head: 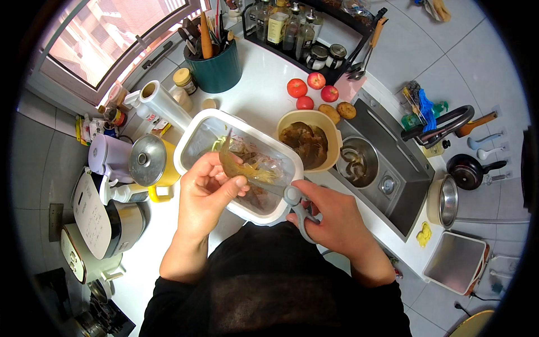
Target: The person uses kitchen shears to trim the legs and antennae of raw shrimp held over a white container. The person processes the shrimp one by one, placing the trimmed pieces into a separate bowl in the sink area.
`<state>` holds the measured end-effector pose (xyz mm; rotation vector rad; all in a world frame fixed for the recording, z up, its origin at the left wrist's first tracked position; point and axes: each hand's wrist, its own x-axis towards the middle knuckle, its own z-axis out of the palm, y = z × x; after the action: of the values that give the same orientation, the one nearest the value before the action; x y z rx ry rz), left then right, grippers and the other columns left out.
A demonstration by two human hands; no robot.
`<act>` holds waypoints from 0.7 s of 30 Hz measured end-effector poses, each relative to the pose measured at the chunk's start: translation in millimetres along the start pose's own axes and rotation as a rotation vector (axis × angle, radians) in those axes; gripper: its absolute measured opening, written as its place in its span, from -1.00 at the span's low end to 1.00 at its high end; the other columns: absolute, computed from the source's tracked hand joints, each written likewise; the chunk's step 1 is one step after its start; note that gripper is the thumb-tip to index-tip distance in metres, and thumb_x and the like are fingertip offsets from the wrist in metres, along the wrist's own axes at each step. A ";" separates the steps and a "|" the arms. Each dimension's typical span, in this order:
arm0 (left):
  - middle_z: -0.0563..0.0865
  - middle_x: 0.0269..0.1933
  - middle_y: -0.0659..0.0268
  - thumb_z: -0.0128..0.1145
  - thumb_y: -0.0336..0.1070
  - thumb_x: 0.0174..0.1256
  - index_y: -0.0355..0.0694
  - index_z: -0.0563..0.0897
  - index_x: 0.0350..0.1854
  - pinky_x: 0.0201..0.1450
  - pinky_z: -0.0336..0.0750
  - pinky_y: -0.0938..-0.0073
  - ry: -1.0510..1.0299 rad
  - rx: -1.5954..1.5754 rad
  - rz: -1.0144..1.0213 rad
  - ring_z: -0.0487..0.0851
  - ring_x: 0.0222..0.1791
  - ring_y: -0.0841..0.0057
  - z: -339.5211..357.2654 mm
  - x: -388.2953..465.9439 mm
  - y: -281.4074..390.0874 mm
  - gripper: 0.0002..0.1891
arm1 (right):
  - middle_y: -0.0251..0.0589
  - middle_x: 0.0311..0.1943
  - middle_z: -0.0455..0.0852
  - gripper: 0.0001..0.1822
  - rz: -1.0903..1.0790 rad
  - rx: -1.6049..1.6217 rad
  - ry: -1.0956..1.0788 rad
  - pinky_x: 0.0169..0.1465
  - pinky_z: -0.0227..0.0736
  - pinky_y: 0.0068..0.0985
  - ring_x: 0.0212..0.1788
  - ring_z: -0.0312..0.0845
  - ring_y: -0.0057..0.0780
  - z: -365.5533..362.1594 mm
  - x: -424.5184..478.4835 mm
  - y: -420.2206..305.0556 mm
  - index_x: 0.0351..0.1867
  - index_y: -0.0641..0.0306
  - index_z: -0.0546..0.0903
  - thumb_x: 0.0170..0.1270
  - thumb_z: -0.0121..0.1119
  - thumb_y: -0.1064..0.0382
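Note:
My left hand pinches a raw shrimp between thumb and fingers, its tail pointing up. Kitchen scissors with grey handles are in my right hand, and their blades reach to the legs and head side of the shrimp. Both hands are over a white-rimmed bin lined with a clear bag, which holds shrimp scraps. Right of it stands a beige tub with whole shrimp in dark liquid. A steel bowl in the sink holds several shrimp in water.
Beyond the tub lie tomatoes, other red fruits and potatoes. The sink with its black faucet is at right. A yellow pot, rice cooker, film roll and green utensil holder stand left and behind.

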<state>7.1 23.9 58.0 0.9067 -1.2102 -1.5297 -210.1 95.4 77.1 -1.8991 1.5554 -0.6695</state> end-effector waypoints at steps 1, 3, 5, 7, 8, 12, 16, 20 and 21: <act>0.68 -0.30 0.29 0.20 -0.62 0.18 -0.33 0.54 -0.10 -0.32 0.56 0.64 -0.015 0.001 -0.008 0.65 -0.41 0.61 -0.5 -0.1 -0.2 -0.75 | -0.18 -0.41 0.67 -0.49 -0.009 -0.009 0.007 -0.34 0.49 -0.32 -0.36 0.65 -0.23 0.1 0.0 0.3 0.09 0.19 0.49 0.09 0.35 0.17; 0.68 -0.29 0.29 0.20 -0.63 0.17 -0.32 0.54 -0.11 -0.31 0.56 0.65 -0.046 0.002 -0.025 0.65 -0.41 0.62 -1.2 -0.1 -0.6 -0.75 | -0.18 -0.41 0.67 -0.49 -0.026 -0.026 0.021 -0.34 0.50 -0.32 -0.36 0.65 -0.23 0.8 0.0 1.3 0.09 0.19 0.49 0.09 0.34 0.18; 0.68 -0.28 0.29 0.20 -0.63 0.17 -0.32 0.54 -0.11 -0.31 0.56 0.65 -0.048 0.002 -0.051 0.66 -0.41 0.62 0.7 -0.4 1.8 -0.75 | -0.17 -0.41 0.67 -0.50 -0.056 -0.062 0.034 -0.35 0.50 -0.31 -0.36 0.65 -0.22 -0.3 -0.1 2.7 0.09 0.19 0.48 0.10 0.33 0.18; 0.68 -0.28 0.30 0.20 -0.63 0.17 -0.32 0.54 -0.11 -0.31 0.56 0.66 -0.048 0.005 -0.066 0.66 -0.40 0.62 1.1 -0.6 2.6 -0.75 | -0.17 -0.43 0.67 -0.51 -0.067 -0.094 0.031 -0.37 0.50 -0.31 -0.38 0.65 -0.21 -2.3 0.1 2.8 0.08 0.19 0.48 0.11 0.31 0.18; 0.68 -0.27 0.30 0.20 -0.63 0.17 -0.32 0.54 -0.11 -0.31 0.55 0.66 -0.049 0.008 -0.068 0.66 -0.40 0.62 0.6 -0.4 2.7 -0.75 | -0.18 -0.44 0.67 -0.53 -0.063 -0.108 0.021 -0.37 0.50 -0.30 -0.39 0.65 -0.21 -4.6 0.1 0.8 0.07 0.19 0.48 0.12 0.30 0.17; 0.68 -0.28 0.31 0.21 -0.62 0.17 -0.31 0.55 -0.11 -0.30 0.55 0.67 -0.047 0.017 -0.047 0.65 -0.39 0.63 -3.1 0.9 1.4 -0.75 | -0.18 -0.47 0.66 -0.49 -0.043 -0.177 -0.007 -0.44 0.48 -0.47 -0.49 0.64 -0.34 -10.5 -2.1 -3.1 0.05 0.15 0.54 0.02 0.42 0.23; 0.68 -0.28 0.31 0.23 -0.60 0.16 -0.30 0.55 -0.10 -0.29 0.54 0.67 -0.038 0.006 -0.033 0.64 -0.38 0.63 -5.0 1.2 -0.5 -0.74 | -0.15 -0.49 0.66 -0.55 -0.033 -0.099 -0.085 -0.43 0.48 -0.42 -0.48 0.64 -0.26 -17.0 -2.3 -1.4 0.00 0.16 0.54 0.06 0.40 0.19; 0.68 -0.23 0.35 0.21 -0.63 0.19 -0.30 0.55 -0.06 -0.20 0.51 0.67 -0.095 -0.007 -0.021 0.61 -0.29 0.67 -9.9 1.0 -3.2 -0.72 | -0.13 -0.52 0.66 -0.64 0.009 -0.001 -0.209 -0.41 0.47 -0.32 -0.44 0.66 -0.16 -24.9 -0.1 1.6 -0.07 0.16 0.52 0.16 0.32 0.11; 0.67 -0.21 0.38 0.19 -0.65 0.20 -0.31 0.55 -0.04 -0.16 0.49 0.67 -0.122 -0.011 -0.020 0.60 -0.24 0.69 -10.8 0.9 -3.4 -0.72 | -0.12 -0.52 0.66 -0.64 0.024 0.024 -0.226 -0.40 0.47 -0.33 -0.44 0.66 -0.15 -25.7 0.4 2.5 -0.07 0.16 0.53 0.16 0.32 0.11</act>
<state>16.2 20.4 52.1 0.8301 -1.2818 -1.6257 -229.8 91.3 93.3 -1.8643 1.4180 -0.4441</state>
